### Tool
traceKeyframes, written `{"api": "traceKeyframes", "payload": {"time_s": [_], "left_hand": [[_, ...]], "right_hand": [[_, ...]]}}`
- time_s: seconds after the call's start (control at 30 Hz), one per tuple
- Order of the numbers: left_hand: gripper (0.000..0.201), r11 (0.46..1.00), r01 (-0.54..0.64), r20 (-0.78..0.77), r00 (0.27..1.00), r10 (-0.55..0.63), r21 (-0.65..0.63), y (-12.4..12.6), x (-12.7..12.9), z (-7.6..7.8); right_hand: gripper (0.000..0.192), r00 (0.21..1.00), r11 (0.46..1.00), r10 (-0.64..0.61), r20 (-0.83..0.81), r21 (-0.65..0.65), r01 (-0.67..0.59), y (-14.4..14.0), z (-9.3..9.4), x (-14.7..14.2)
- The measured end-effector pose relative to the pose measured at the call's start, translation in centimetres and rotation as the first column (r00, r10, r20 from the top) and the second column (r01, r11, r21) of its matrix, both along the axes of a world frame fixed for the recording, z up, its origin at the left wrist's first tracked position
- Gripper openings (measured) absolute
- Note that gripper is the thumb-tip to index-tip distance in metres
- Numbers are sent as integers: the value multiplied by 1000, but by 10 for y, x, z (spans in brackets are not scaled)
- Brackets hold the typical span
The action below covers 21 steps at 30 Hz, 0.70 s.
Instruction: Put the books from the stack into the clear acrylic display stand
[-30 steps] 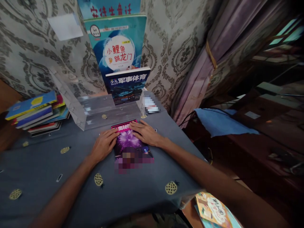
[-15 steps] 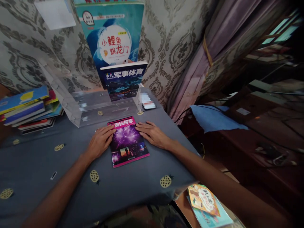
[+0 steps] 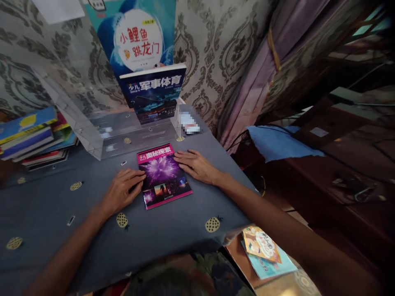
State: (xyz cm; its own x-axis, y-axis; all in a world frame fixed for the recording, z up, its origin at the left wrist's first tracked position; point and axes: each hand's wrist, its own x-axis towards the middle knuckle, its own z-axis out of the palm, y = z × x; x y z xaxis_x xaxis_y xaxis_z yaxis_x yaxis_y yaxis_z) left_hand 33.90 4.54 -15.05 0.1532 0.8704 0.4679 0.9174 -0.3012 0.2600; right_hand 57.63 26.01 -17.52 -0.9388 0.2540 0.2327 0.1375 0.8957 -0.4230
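Observation:
A book with a purple burst on its cover and pink bands point(image 3: 162, 170) lies flat on the grey cloth with yellow pineapples point(image 3: 173, 226). At its left edge is my left hand point(image 3: 121, 190), fingertips at the cover's side and thumb a little lower, fingers stretched out. My right hand point(image 3: 197, 166) lies flat by the upper right edge, fingertips on the cover's border, fingers extended. Neither hand grips the book. Behind it, a clear acrylic rack point(image 3: 135, 144) holds a dark blue book point(image 3: 154, 96) and a taller teal book point(image 3: 138, 41), both leaning back.
Several stacked books point(image 3: 33, 135) lie on the table's left side. A pixelated phone-like object point(image 3: 189, 123) is right of the rack. Below the table's right edge are an orange booklet point(image 3: 262, 244) and a teal one. A blue cloth point(image 3: 277, 144) lies on dark furniture at right.
My left hand has slid down and left, off the cover's top-left corner to its left edge. My right hand stays by the right edge. The camera view has shifted slightly.

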Motion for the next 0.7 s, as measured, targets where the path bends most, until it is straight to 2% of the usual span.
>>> {"api": "traceKeyframes", "payload": {"time_s": [0.17,0.3,0.47,0.7], "left_hand": [[25,998,69,79,995,-68,-7,-22,18,4],[26,992,124,78,989,-122,-23,-24,27,6],[25,981,171,41,985,-168,-88,-5,39,9],[29,960,219,-82,968,-235,-174,38,65,10]], "right_hand": [[40,1000,1000,-6,3,15,6,-1,0,0],[40,1000,1000,-20,0,23,20,-2,-1,-1],[40,1000,1000,-18,-8,15,18,-2,0,-1],[40,1000,1000,-11,-4,11,11,-2,0,-1]]}}
